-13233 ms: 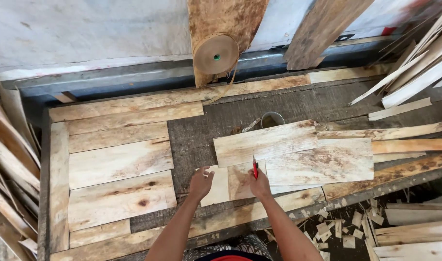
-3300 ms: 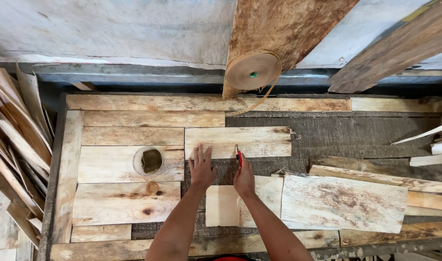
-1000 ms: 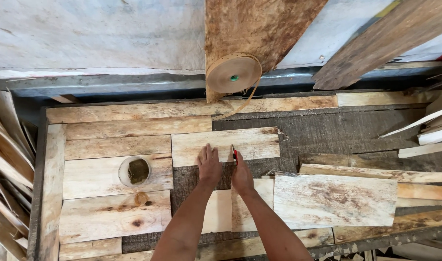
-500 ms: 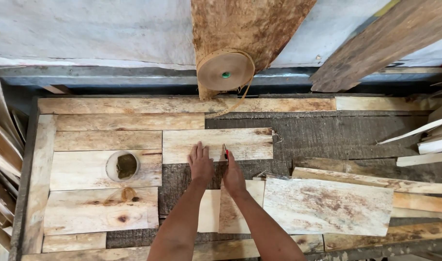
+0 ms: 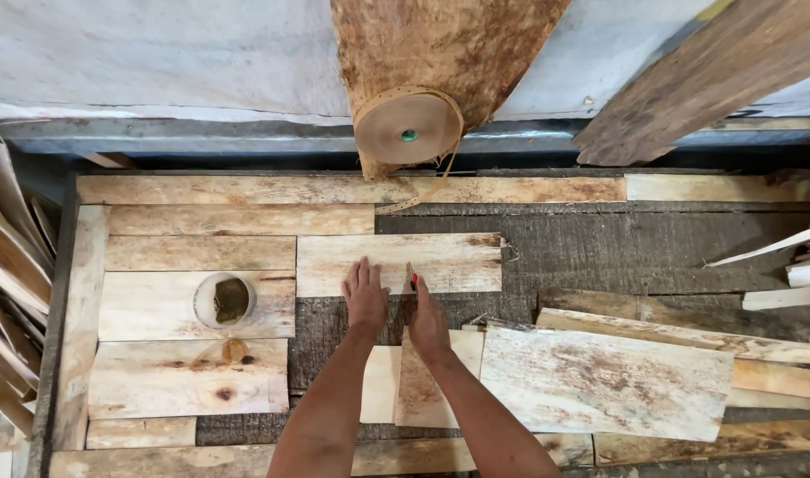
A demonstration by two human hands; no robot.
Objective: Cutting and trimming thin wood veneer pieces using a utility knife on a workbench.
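The left hand (image 5: 366, 296) lies flat, fingers spread, on a pale veneer sheet (image 5: 396, 263) on the table (image 5: 617, 252). The right hand (image 5: 425, 317) beside it pinches a red-tipped pencil (image 5: 411, 278). A paper tape roll (image 5: 407, 128) hangs above.

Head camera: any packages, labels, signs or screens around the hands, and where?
None in view: no package, label, sign or screen.
Nearest lookalike: a round tan tape roll with a green centre, hanging above the bench; no label shows on it.
Small round container, left of the left hand; unlabelled.
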